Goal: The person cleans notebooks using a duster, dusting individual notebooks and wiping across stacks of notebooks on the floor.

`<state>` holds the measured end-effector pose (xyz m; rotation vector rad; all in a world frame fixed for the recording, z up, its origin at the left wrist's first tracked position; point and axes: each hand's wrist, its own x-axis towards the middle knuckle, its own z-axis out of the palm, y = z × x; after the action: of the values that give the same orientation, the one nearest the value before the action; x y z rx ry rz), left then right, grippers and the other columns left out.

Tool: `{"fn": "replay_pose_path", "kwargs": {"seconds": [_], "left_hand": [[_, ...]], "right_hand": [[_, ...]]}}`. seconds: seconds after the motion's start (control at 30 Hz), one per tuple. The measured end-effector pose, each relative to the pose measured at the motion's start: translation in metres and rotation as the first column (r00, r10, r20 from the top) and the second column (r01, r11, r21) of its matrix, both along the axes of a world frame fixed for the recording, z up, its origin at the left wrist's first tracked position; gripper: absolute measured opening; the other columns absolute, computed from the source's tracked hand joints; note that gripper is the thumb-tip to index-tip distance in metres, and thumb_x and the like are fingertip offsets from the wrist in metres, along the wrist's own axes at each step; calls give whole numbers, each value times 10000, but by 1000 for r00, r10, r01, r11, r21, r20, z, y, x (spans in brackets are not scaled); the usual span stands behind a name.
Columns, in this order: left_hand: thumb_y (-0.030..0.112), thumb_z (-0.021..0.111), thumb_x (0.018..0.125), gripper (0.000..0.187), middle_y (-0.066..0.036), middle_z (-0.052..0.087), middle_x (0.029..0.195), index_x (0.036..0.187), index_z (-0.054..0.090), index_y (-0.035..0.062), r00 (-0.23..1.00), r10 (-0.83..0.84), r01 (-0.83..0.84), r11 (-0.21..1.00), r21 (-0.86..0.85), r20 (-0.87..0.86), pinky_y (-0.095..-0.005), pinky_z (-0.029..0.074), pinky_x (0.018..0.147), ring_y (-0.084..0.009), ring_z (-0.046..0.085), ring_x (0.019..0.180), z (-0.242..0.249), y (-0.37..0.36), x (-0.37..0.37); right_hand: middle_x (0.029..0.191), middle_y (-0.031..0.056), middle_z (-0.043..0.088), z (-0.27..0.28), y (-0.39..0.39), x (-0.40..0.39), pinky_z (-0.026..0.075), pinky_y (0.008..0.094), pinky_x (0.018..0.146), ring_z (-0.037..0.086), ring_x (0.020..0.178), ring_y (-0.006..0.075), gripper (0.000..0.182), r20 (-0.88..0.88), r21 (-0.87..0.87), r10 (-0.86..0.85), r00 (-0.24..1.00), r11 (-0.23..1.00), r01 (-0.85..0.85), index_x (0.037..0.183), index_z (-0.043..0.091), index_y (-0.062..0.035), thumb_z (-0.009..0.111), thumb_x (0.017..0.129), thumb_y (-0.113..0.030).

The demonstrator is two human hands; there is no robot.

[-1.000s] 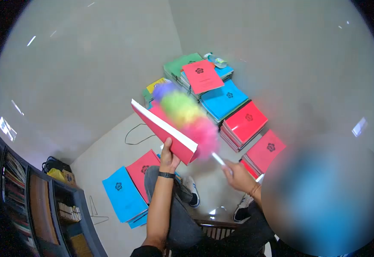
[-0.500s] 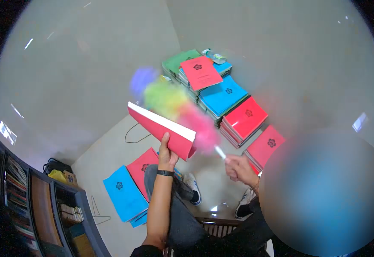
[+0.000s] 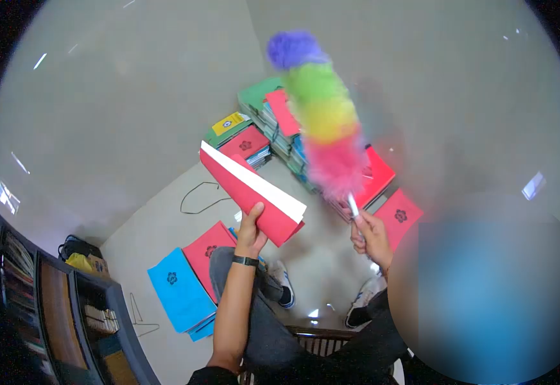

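My left hand [image 3: 252, 232] is closed round a red-covered booklet [image 3: 254, 192], which tilts with its white page edges facing up. In my right hand [image 3: 372, 239] is the white handle of a fluffy duster [image 3: 328, 109], banded purple, green, yellow and pink. The duster stands raised to the right of the booklet, apart from it and slightly blurred. Behind it, stacks of red, blue and green booklets are partly hidden. Near my left knee lie a blue booklet stack [image 3: 182, 289] and a red booklet stack [image 3: 206, 251].
A smaller stack with a red booklet [image 3: 245, 142] sits by the wall. A looped wire [image 3: 196, 204] and a wire hanger [image 3: 140, 316] lie on the floor. At left stands a dark bookshelf [image 3: 61, 308], with a black bag [image 3: 82, 246] beyond it. A blurred disc covers the lower right.
The duster has swung up and right, away from the booklet, and now points upward. The booklet has shifted slightly right and down in my left hand.
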<state>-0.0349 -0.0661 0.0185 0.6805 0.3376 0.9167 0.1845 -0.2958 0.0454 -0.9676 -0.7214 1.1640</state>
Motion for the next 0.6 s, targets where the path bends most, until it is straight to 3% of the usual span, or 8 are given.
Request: {"fn": "replay_pose_path", "kwargs": {"seconds": [0.07, 0.1, 0.17, 0.23, 0.33, 0.4, 0.5, 0.6], "left_hand": [[121, 707, 872, 550, -92, 580, 1204, 1349, 439, 69, 995, -90, 90, 996, -23, 32, -402, 509, 991, -236, 586, 1147, 3, -5, 6], [112, 725, 847, 618, -96, 562, 1227, 1375, 406, 80, 993, -118, 118, 993, 26, 1, -403, 506, 997, -241, 577, 1156, 4, -9, 8], [104, 743, 822, 687, -99, 544, 1249, 1401, 373, 92, 984, -173, 175, 982, 70, -34, -404, 502, 1002, -246, 569, 1165, 6, -21, 16], [70, 772, 765, 856, -107, 497, 1308, 1459, 275, 133, 963, -126, 182, 957, 228, -237, -406, 493, 1015, -262, 551, 1183, 7, -33, 25], [72, 857, 680, 1124, -109, 469, 1328, 1532, 131, 170, 941, -61, 196, 900, 389, -333, -409, 493, 1016, -269, 541, 1186, 2, -58, 43], [63, 903, 636, 1262, -132, 487, 1309, 1562, 52, 167, 929, -14, 201, 858, 473, -371, -403, 507, 980, -262, 581, 1129, -1, -77, 54], [49, 880, 676, 1202, -154, 508, 1304, 1559, 70, 148, 746, 190, 212, 841, 498, -639, -392, 519, 938, -246, 598, 1102, -25, -69, 53], [232, 626, 972, 596, -111, 593, 1195, 1460, 336, 51, 894, 97, -2, 977, 213, -437, -320, 468, 958, -191, 587, 1093, -30, -42, 46]], "right_hand": [[672, -7, 496, -13, 4, 8, 385, 254, 502, 457, 543, 90, 394, 529, 53, -315, 788, 939, 340, 1372, 477, -30, 468, 1038, -241], [672, -7, 496, -16, 6, 7, 385, 254, 502, 457, 543, 90, 394, 528, 50, -332, 781, 931, 362, 1372, 477, -30, 468, 1038, -241], [702, -14, 554, -18, 8, 0, 360, 250, 486, 452, 537, 92, 426, 660, 289, -556, 506, 809, 512, 1371, 475, -29, 524, 1007, -246], [829, 21, 636, -19, 1, 4, 422, 283, 560, 534, 610, 110, 437, 620, 175, -460, 636, 871, 460, 1372, 480, -58, 560, 989, -253], [1173, 136, 615, -14, 4, -10, 449, 341, 957, 621, 1024, 205, 422, 478, 15, -123, 870, 991, 132, 1320, 522, -9, 587, 978, -247], [1175, 113, 646, -23, 10, -28, 465, 338, 955, 624, 1034, 191, 386, 407, 181, -182, 895, 977, 116, 1261, 582, -5, 641, 951, -228], [1140, 105, 678, -32, 7, -29, 490, 329, 918, 626, 1019, 161, 362, 496, 152, -181, 849, 981, 120, 1230, 610, 6, 669, 934, -194], [1072, 96, 704, -41, 8, -5, 511, 324, 870, 634, 976, 143, 324, 534, 152, -182, 826, 981, 118, 1198, 633, 15, 666, 933, -167]]}}
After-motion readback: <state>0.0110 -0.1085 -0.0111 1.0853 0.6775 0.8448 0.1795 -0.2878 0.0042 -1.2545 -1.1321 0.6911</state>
